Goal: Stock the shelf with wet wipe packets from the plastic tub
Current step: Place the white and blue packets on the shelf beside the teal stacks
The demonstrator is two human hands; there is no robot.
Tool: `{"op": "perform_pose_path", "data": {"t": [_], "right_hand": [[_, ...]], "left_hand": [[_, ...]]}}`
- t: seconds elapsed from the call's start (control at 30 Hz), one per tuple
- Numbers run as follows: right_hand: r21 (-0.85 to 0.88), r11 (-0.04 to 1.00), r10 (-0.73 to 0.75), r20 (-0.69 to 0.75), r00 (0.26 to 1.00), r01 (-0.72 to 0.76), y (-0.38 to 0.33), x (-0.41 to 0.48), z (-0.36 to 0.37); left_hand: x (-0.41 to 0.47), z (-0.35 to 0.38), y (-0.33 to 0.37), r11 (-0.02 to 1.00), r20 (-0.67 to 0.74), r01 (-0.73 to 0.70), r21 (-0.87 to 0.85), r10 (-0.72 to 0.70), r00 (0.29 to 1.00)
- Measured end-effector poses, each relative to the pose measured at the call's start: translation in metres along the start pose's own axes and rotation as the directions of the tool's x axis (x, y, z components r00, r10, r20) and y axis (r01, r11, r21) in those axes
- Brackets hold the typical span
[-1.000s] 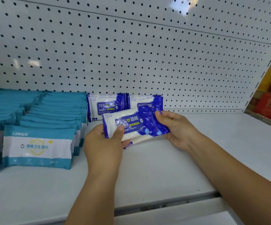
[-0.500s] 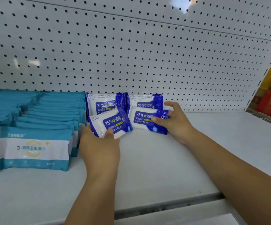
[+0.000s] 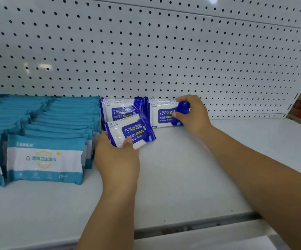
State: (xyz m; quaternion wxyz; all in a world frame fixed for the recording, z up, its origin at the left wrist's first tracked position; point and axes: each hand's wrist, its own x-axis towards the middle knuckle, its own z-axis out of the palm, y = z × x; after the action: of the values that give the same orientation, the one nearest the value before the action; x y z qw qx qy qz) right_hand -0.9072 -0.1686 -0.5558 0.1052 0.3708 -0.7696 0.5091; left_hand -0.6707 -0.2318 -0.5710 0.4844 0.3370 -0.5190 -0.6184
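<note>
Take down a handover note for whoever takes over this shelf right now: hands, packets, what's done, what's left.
Left hand grips a tilted blue packet before the left blue row.
Right hand grips the right blue packet, upright near the pegboard.
Done: teal packets fill the left of the shelf.
Left: stand the tilted packet in place; tub not in view.

Bare forearms point(image 3: 110, 204), bare left grip point(image 3: 117, 159), right grip point(image 3: 194, 114).

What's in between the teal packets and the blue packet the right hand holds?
In the head view, standing blue packets lean at the pegboard there, and in front of them the left hand grips a tilted blue packet.
</note>
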Motion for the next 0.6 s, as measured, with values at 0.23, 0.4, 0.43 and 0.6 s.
{"op": "perform_pose_path", "data": {"t": [0.23, 0.4, 0.43, 0.6], "right_hand": [[-0.315, 0.945, -0.114, -0.066, 0.991, 0.088, 0.010, -0.006, 0.005], [-0.398, 0.890, -0.221, 0.047, 0.974, 0.221, 0.003, -0.013, 0.014], [-0.422, 0.875, -0.237, 0.055, 0.970, 0.238, 0.002, -0.013, 0.016], [-0.503, 0.835, -0.246, 0.018, 0.969, 0.222, 0.000, -0.010, 0.025]], "left_hand": [[0.001, 0.001, -0.001, 1.000, -0.007, 0.003, -0.009, -0.003, 1.000], [-0.001, -0.001, 0.001, 1.000, -0.012, 0.015, 0.008, -0.015, 1.000], [-0.002, -0.001, 0.002, 1.000, -0.013, 0.018, 0.010, -0.017, 1.000], [-0.003, -0.004, 0.004, 0.999, -0.001, 0.044, -0.020, -0.044, 0.999]]}}
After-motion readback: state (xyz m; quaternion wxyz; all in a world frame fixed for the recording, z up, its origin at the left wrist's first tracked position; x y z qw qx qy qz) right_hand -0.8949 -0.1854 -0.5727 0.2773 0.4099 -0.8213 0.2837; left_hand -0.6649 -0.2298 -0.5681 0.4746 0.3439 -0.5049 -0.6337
